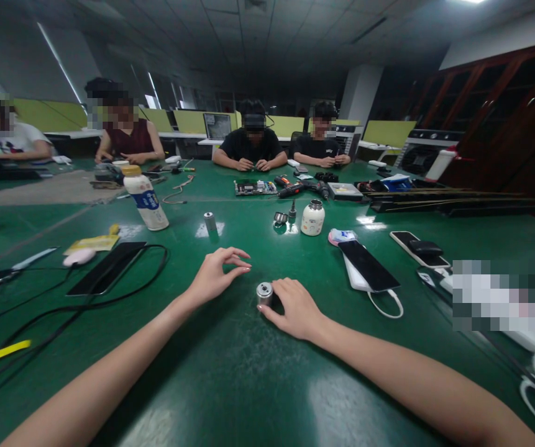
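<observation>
A small silver cylindrical motor point(264, 294) stands upright on the green table in front of me, its round end with dark openings facing up. My right hand point(295, 308) is closed around its right side, thumb at the near side and fingers behind. To the left, my left hand point(218, 273) hovers open over the table, fingers apart and pointing right, touching nothing. Farther off stands a similar grey metal cylinder point(209, 221). A cream flask point(313, 219) without its lid stands at the back right, beside a shiny cap point(280, 218) and a dark pointed piece point(292, 211).
At left are a milk bottle point(146, 200), a black tablet or phone point(107, 268) and loose cables point(48, 323). A phone point(370, 266) on a white block and another phone point(419, 248) lie right. Beyond are a circuit board point(255, 187), power tools point(302, 187) and several seated people.
</observation>
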Demonstrator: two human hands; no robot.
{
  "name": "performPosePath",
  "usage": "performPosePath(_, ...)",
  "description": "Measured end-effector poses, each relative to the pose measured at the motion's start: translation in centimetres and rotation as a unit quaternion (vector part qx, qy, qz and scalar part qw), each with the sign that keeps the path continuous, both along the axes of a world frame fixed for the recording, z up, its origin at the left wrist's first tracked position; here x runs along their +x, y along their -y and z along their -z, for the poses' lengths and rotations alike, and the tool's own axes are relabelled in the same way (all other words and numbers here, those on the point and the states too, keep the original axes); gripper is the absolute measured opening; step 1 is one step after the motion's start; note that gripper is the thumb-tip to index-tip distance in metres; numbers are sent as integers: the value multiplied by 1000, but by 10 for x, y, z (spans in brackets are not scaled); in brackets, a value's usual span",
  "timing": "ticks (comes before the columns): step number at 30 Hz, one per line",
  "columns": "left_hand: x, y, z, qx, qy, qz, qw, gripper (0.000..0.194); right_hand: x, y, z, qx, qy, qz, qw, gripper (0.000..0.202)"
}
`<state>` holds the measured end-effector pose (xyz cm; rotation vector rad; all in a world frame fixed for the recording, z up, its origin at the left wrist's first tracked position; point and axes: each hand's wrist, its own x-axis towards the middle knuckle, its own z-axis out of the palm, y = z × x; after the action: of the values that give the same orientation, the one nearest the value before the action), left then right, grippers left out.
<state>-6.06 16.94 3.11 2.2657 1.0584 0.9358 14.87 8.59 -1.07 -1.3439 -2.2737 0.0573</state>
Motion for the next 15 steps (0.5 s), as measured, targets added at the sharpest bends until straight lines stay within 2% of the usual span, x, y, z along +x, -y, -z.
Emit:
performPosePath(3,10,16,-15,-20,35,50,998,26,0,0,1,-1,-2,-1,1000,29)
performPosePath(6,18,30,-23,-15,11,80,997,23,1,0,1,2,0,2,1000,30)
performPosePath(15,23,37,-21,23,-48,68,996,23,0,-1,1,4,2,3,1000,31)
